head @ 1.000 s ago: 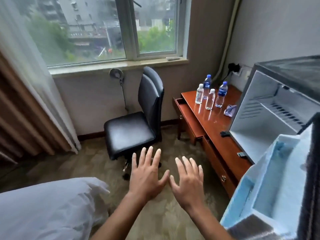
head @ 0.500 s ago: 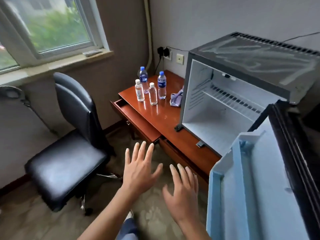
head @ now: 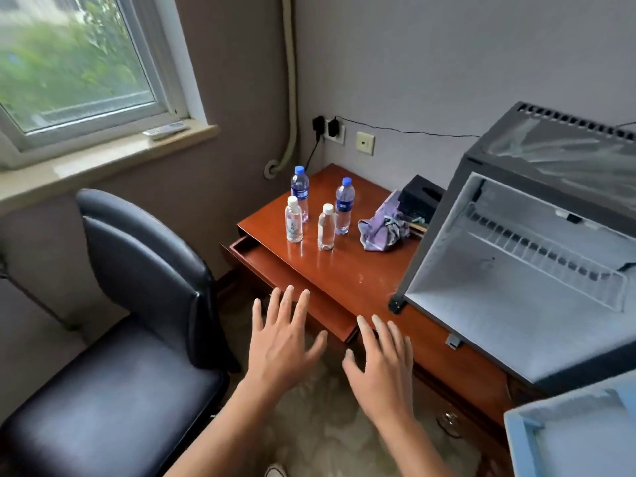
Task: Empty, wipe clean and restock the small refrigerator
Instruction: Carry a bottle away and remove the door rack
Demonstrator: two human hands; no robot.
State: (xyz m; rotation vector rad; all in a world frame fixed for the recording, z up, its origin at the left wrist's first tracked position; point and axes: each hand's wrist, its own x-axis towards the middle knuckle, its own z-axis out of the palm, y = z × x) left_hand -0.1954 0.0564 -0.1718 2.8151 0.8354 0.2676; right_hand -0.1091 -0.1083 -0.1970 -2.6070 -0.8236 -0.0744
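The small grey refrigerator (head: pixel 537 325) stands on the wooden desk (head: pixel 358 280) at the right, its door (head: pixel 574 435) swung open at the lower right. Its white inside holds only a wire shelf (head: pixel 550 256). Several water bottles stand at the desk's far left: two blue-capped (head: pixel 300 192) (head: pixel 344 210) and two white-capped (head: pixel 293 224) (head: pixel 326 231). A crumpled purple cloth (head: pixel 383 225) lies beside them. My left hand (head: pixel 282 342) and my right hand (head: pixel 380 366) hover in front of the desk, fingers spread, holding nothing.
A desk drawer (head: pixel 292 284) is pulled out toward me. A black office chair (head: pixel 137 321) stands to the left, close to the desk. A black tissue box (head: pixel 421 196) sits behind the cloth. Plugs and a cord hang at the wall sockets (head: pixel 330 130). A remote (head: pixel 165 129) lies on the windowsill.
My view has swung right and moved closer to the desk, so the bottles and refrigerator look larger. Both hands stay open and spread in front of me.
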